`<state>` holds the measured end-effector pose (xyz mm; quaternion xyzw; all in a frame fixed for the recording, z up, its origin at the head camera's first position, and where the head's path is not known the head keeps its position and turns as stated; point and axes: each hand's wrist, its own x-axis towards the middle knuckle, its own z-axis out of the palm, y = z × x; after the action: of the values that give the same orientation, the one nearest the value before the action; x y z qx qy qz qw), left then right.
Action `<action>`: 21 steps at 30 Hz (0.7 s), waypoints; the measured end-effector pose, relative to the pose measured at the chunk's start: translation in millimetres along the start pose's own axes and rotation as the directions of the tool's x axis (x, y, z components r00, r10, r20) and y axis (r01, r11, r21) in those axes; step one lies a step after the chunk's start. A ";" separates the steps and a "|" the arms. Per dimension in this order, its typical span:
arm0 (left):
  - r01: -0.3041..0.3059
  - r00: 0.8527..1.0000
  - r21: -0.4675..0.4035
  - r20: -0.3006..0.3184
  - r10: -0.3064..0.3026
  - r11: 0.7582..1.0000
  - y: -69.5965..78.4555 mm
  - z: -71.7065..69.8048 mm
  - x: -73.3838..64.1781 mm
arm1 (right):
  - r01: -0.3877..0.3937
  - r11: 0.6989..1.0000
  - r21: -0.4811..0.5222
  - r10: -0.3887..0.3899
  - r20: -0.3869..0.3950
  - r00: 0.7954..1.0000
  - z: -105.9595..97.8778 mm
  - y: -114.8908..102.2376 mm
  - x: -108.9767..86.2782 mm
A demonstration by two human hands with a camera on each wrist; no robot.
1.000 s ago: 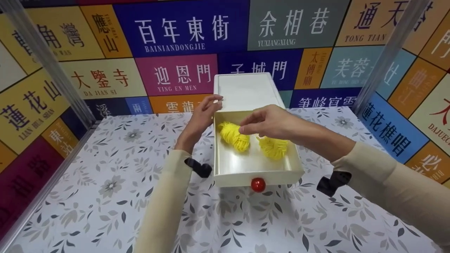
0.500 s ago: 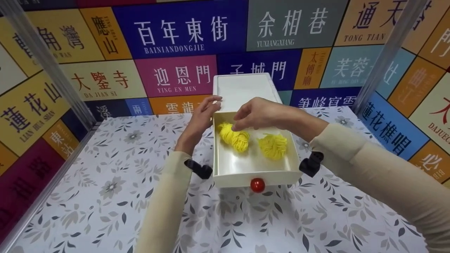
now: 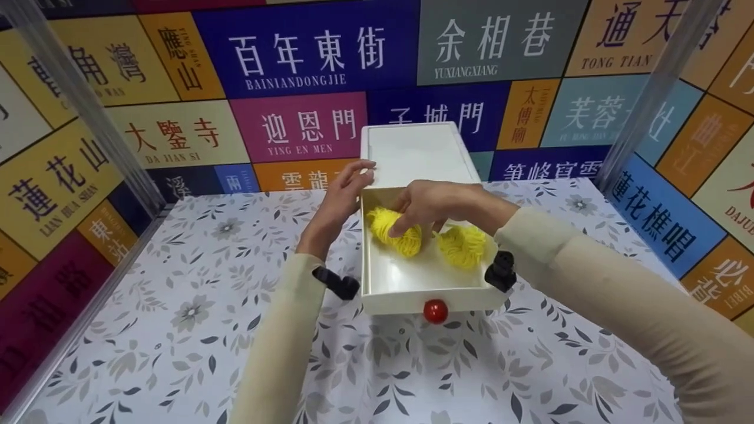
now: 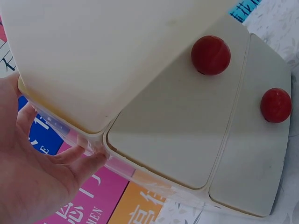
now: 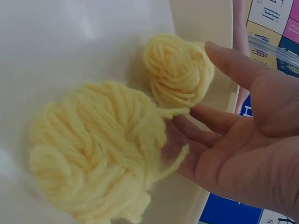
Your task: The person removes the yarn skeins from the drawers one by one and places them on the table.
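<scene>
The top drawer [image 3: 389, 301] of a white cabinet [image 3: 418, 150] stands pulled out, with a red round knob [image 3: 436, 311] on its front. Two yellow yarn bundles lie in it: a left bundle [image 3: 392, 231] and a right bundle [image 3: 462, 246]. My right hand [image 3: 439, 203] reaches into the drawer, thumb over the left bundle and index finger at its far side. In the right wrist view the fingers are fairly straight, with a wide space between thumb and index finger. My left hand [image 3: 341, 191] rests against the cabinet's left side, fingertips [image 4: 98, 161] at its edge.
Below the pulled-out drawer, two closed drawer fronts with red knobs [image 4: 210, 55] show in the left wrist view. A leaf-patterned cloth [image 3: 194, 318] covers the table. Colourful sign-covered panels [image 3: 306, 53] and clear posts [image 3: 88, 106] stand behind and at the sides.
My right hand has moved left and down into the drawer, from above the bundles to the left yarn bundle. My left hand has stayed at the cabinet's side.
</scene>
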<state>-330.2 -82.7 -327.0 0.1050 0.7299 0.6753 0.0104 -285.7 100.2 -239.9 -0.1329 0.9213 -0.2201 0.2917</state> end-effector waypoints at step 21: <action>-0.001 1.000 -0.023 0.004 0.001 1.000 0.5 0.8 0.2 | 0.019 0.997 0.079 -0.018 -0.008 1.000 -10.2 7.5 -6.6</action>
<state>-330.2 -81.9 -326.5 0.1066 0.7221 0.6834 0.0130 -287.4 112.5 -233.0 -0.1291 0.9116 -0.2596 0.2915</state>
